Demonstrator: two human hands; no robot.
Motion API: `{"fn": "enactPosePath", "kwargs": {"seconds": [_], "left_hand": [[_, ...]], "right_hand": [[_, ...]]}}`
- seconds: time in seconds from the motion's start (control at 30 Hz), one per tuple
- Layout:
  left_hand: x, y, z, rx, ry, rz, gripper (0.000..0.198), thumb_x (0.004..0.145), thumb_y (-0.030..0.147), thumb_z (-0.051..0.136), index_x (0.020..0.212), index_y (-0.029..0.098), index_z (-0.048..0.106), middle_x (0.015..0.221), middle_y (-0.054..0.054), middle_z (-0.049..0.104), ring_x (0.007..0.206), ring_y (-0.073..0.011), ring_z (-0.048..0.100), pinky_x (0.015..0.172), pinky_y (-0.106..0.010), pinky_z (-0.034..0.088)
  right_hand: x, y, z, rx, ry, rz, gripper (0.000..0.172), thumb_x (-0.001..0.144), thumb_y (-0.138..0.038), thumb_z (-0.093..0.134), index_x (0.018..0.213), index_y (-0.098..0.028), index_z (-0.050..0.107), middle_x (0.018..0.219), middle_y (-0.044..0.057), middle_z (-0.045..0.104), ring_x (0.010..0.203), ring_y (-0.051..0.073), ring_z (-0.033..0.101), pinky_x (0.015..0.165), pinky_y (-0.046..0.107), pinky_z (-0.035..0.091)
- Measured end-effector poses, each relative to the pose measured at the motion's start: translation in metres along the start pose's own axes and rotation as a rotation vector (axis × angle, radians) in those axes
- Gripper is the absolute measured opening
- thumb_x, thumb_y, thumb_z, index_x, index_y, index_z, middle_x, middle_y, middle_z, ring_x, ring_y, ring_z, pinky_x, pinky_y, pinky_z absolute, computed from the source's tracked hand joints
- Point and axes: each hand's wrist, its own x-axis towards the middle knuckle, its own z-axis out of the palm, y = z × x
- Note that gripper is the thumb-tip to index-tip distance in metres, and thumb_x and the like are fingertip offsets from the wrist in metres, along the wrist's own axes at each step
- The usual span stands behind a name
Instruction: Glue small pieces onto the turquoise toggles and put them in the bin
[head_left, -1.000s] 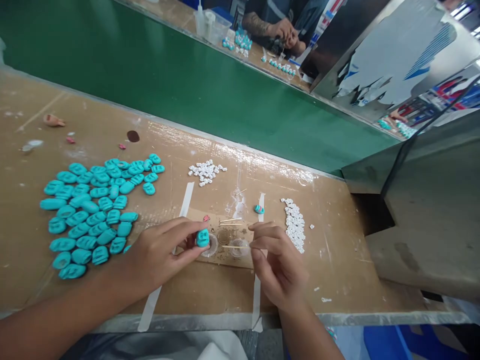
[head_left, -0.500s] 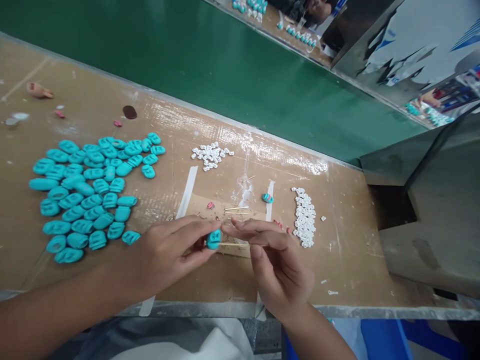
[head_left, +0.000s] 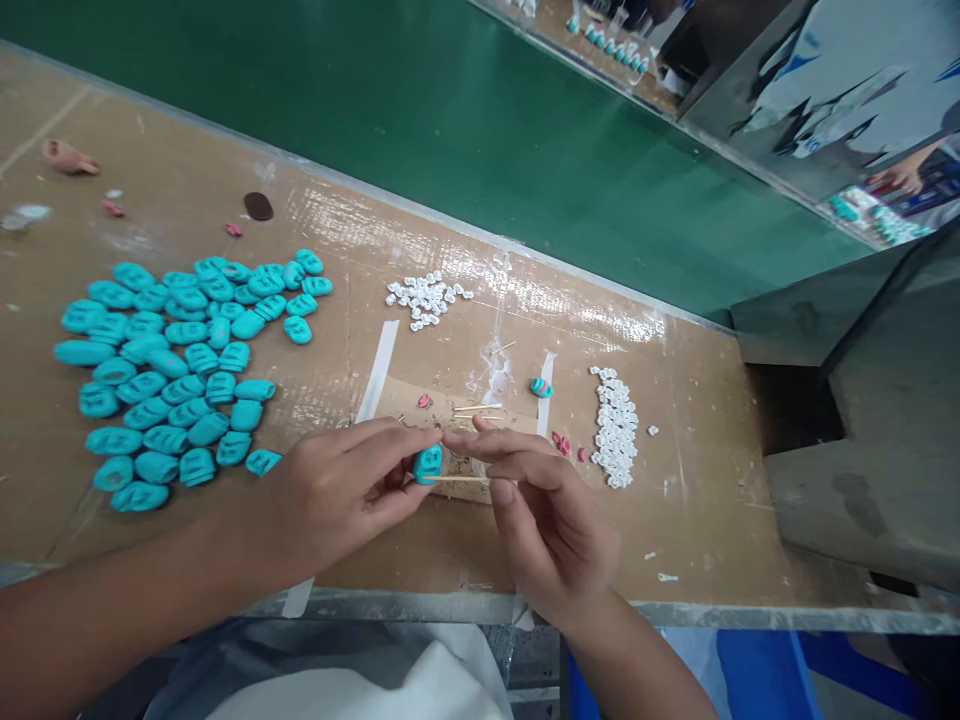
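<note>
My left hand (head_left: 341,495) pinches a small teal plastic piece (head_left: 428,464) between thumb and fingers, just above the cardboard-covered bench (head_left: 187,215). My right hand (head_left: 544,520) grips a thin wooden stick (head_left: 456,479) whose tip touches the teal piece. Both hands meet over a small cardboard patch (head_left: 457,410) that carries more sticks and a pink bit. A large heap of teal pieces (head_left: 180,365) lies to the left of my left hand.
Two groups of small white parts lie on the bench, one at the back (head_left: 424,297) and one at the right (head_left: 616,427). A single teal piece with pink (head_left: 539,387) sits by a tape strip. A green conveyor belt (head_left: 450,130) runs behind.
My right hand has brought the stick from the small cups over to the teal piece in my left hand. The view has tilted down slightly.
</note>
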Motion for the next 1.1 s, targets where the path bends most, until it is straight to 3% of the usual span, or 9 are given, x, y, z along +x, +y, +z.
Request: {"fn": "enactPosePath", "kwargs": {"seconds": [0.47, 1.1], "left_hand": [[-0.0007, -0.0001, -0.0019, 0.017, -0.003, 0.078, 0.019, 0.095, 0.01, 0.05, 0.107, 0.008, 0.064, 0.075, -0.003, 0.067, 0.062, -0.012, 0.064, 0.069, -0.018, 0.053], [-0.0002, 0.0012, -0.0015, 0.013, -0.024, 0.06, 0.019, 0.097, 0.013, 0.048, 0.108, 0.01, 0.063, 0.073, -0.001, 0.065, 0.061, -0.0117, 0.064, 0.063, -0.019, 0.052]], "right_hand": [[0.002, 0.0, -0.0001, 0.009, -0.02, -0.021, 0.029, 0.088, 0.004, 0.051, 0.108, -0.016, 0.058, 0.117, 0.01, 0.066, 0.113, 0.022, 0.064, 0.111, 0.054, 0.047], [0.0037, -0.0015, -0.0016, -0.022, -0.032, -0.028, 0.029, 0.087, 0.004, 0.051, 0.108, -0.015, 0.059, 0.114, 0.011, 0.067, 0.112, 0.021, 0.065, 0.11, 0.054, 0.047]]}}
